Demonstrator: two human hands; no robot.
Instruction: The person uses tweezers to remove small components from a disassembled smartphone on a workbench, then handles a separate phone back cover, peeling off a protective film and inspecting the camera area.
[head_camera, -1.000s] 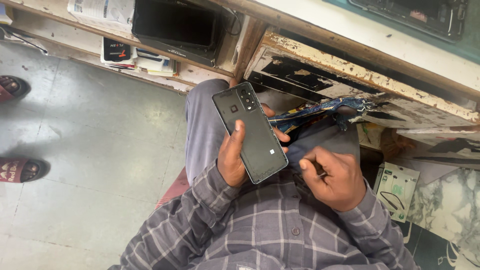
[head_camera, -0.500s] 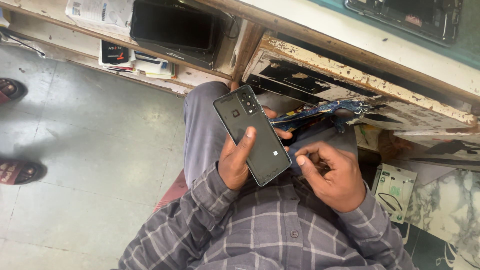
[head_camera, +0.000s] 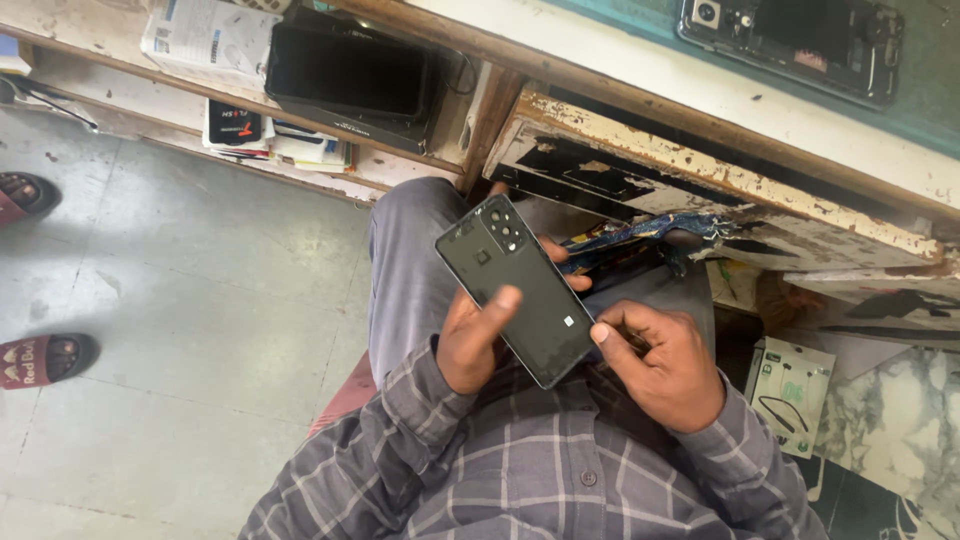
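Left hand: the left hand (head_camera: 475, 340) is wrapped around the lower half of a dark phone (head_camera: 515, 290), thumb laid across its back, fingers showing past the far edge.
Right hand: the right hand (head_camera: 665, 365) is curled into a loose fist, thumb tip touching the phone's lower right edge; whether something thin is pinched inside, I cannot tell.
Phone position: held tilted above the lap, back side up, camera cluster at the upper end, between both hands and just below the desk (head_camera: 720, 90) edge.
Phone surface: smooth, matt, dark slab with rounded corners and a small pale square near the lower end.
Desk edge: the wooden front with chipped, peeling pale paint runs close over the knees, leaving little room above the phone.
Drawer: an open drawer (head_camera: 640, 240) with blue-handled tools lies just beyond the phone.
Desk top: a second phone (head_camera: 790, 40), opened, rests there.
Open room: bare grey floor (head_camera: 190, 300), smooth and stained, spreads wide to the left.
Floor edge: two red sandals (head_camera: 45, 360) at the far left.
Clothing: soft grey checked shirt sleeves, grey trousers.
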